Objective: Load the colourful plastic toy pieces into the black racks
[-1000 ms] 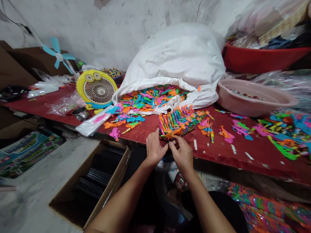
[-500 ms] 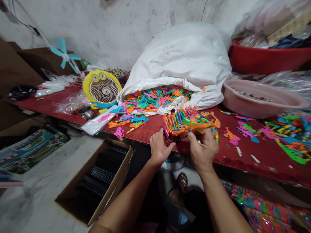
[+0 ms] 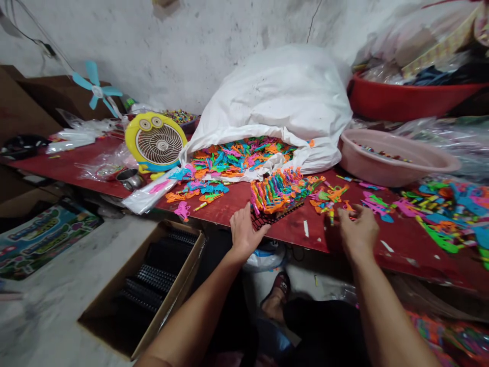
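Note:
My left hand (image 3: pixel 245 235) grips the near left corner of a black plastic grid rack (image 3: pixel 272 218) at the table's front edge. Rows of colourful plastic toy pieces (image 3: pixel 280 189) stand upright, packed close in the rack. To the right, my right hand (image 3: pixel 359 232) is at the tabletop, its thumb and forefinger around an orange plastic toy piece (image 3: pixel 347 205); the fingertips are partly hidden. Between the rack and that hand lies a small heap of orange and green toy pieces (image 3: pixel 331 194), with yellow-banded sticks among them.
Behind the rack, a white sack (image 3: pixel 278 92) spills similar pieces onto the red table (image 3: pixel 233 204). A pink basin (image 3: pixel 397 163) and a larger pile of pieces (image 3: pixel 454 209) are at right. A yellow fan (image 3: pixel 156 140) stands left. Below, a carton (image 3: pixel 143 290) holds black racks.
My right hand has left the rack and moved right to the loose pieces. The orange and green bunch it held now lies on the table. My left hand stays on the rack.

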{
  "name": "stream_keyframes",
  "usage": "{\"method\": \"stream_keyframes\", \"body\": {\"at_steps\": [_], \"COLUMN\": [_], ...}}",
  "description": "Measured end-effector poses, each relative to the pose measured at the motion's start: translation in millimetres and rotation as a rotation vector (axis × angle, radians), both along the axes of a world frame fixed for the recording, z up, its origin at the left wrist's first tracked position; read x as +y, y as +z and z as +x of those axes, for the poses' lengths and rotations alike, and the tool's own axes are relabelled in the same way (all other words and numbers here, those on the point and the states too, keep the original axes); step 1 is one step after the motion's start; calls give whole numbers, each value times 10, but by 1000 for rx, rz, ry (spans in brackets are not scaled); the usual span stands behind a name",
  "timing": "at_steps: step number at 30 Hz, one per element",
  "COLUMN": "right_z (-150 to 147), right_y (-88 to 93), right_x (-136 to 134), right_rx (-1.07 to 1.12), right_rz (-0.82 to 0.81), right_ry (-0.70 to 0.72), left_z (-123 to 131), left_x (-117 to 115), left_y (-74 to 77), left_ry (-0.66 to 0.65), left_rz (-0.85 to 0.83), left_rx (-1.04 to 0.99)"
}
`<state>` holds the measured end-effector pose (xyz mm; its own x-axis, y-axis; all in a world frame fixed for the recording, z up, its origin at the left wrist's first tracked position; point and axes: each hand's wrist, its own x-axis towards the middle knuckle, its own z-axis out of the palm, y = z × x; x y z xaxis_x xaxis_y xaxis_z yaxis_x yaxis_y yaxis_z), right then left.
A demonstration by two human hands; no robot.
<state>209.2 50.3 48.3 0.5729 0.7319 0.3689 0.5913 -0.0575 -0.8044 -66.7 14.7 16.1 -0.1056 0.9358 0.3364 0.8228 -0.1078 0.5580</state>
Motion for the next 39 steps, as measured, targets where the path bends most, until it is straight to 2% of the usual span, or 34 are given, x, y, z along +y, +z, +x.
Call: {"method": "stream_keyframes", "body": {"at_steps": [1,6,8,11,15,21,30,34,39], "right_z": [-75,-665,-856,-1037,-1178,-1313,-1354,-1343,-1314], "right_y": [-27,-239,-303,-347,-338,-311,-272,-254,-293], "right_x": [-58,-334,-359,-320,-251,-209,-93,-73,-82], "right_rx": [3,216,246,225,176,-29,-198,-209,-154], "right_rz": [11,21,14,1,24,53,-18,-8,67], "right_ry": [23,414,494,538,517,329,238,242,293], "left_z": [1,-87,-165,-274,-328,-307,-62,43,67], "left_x": [1,-3,-9,-10,6,25,-30,54,137], "left_y": [-8,-29,-26,-29,-74,-115,-95,-26,18], "left_ry": [0,-60,-139,-230,-255,-235,-63,21,2], "left_rz": [2,-20,-40,-63,-28,-4,31,21,10], "left_rx": [3,-18,-49,-100,-134,-121,-128,-129,-97]}}
